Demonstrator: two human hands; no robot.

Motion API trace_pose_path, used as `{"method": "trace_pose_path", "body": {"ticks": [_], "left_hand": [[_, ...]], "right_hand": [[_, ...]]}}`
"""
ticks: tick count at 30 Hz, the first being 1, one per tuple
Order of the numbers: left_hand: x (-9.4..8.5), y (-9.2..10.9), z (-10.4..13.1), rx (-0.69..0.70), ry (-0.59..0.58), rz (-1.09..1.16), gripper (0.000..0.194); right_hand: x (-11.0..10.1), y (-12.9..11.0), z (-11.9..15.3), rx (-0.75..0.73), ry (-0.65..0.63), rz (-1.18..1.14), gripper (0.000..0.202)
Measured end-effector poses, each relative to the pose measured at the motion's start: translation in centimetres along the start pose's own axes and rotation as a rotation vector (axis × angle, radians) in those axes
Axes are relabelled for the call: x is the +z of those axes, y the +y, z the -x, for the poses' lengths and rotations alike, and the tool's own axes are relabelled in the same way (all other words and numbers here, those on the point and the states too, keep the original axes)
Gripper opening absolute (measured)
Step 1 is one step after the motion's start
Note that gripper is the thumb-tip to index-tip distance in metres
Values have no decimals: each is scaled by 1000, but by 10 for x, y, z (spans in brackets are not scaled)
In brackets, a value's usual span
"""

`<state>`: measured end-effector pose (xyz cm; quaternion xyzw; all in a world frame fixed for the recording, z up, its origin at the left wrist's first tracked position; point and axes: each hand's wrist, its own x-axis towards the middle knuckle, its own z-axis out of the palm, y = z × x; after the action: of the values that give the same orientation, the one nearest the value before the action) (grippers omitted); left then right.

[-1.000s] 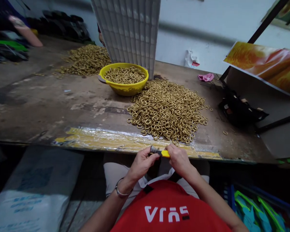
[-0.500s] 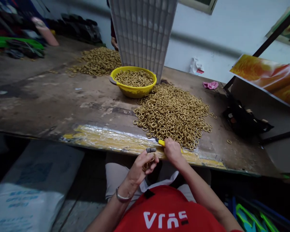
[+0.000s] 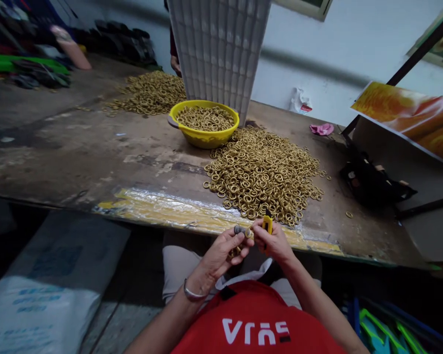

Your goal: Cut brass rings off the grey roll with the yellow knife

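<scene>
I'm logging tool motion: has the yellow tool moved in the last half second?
Yes. The yellow tool in the right hand has swung its tip rightward, judged against the yellow bowl.

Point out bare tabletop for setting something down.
Widest: tabletop between far ring pile and taped edge, bar scraps. Smaller: between near ring pile and black bundle, beside one loose ring. Crowded: that pile and yellow bowl beside it.

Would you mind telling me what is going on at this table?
A person in red works at the near edge of a table. The left hand holds a few gold-coloured rings; close beside it, the right hand grips what looks like a yellow cutter. Beyond lies a large pile of rings, with a yellow bowl of rings at its far left side.
</scene>
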<state>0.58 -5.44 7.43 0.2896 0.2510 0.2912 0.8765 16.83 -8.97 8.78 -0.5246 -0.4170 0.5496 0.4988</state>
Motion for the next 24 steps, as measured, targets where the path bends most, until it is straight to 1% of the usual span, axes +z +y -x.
{"method": "trace_pose_path", "body": {"ticks": [3,5,7,9,11,12,14,16,18,21,22,24], "left_hand": [[9,1,2,-20,7,-24,37],[12,0,3,-18,24,-62,36],[12,-2,2,4,50,-126,36],[10,-4,2,45,82,-219,35],[8,-6,2,95,110,-323,34],[7,-7,1,117,119,-372,34],[7,-6,1,143,128,-454,34],[8,-5,0,146,137,-520,33],[9,-3,0,151,144,-590,31],[10,1,2,192,126,-700,26],[12,3,5,205,116,-731,24],[16,7,12,218,63,-791,19]], "right_hand": [[1,0,5,-18,-18,44,32],[0,-2,9,-76,-25,144,32],[-3,-4,14,-202,12,332,31],[-7,-6,19,-340,59,581,27],[-12,-8,25,-406,62,828,17],[-14,-8,28,-404,47,941,15],[-16,-8,33,-358,23,1138,21],[-16,-7,37,-300,18,1281,26],[-14,-7,39,-261,13,1368,29],[-13,-7,36,-223,11,1443,28],[-14,-7,34,-204,21,1466,28],[-22,-6,29,-102,81,1519,25]]}}
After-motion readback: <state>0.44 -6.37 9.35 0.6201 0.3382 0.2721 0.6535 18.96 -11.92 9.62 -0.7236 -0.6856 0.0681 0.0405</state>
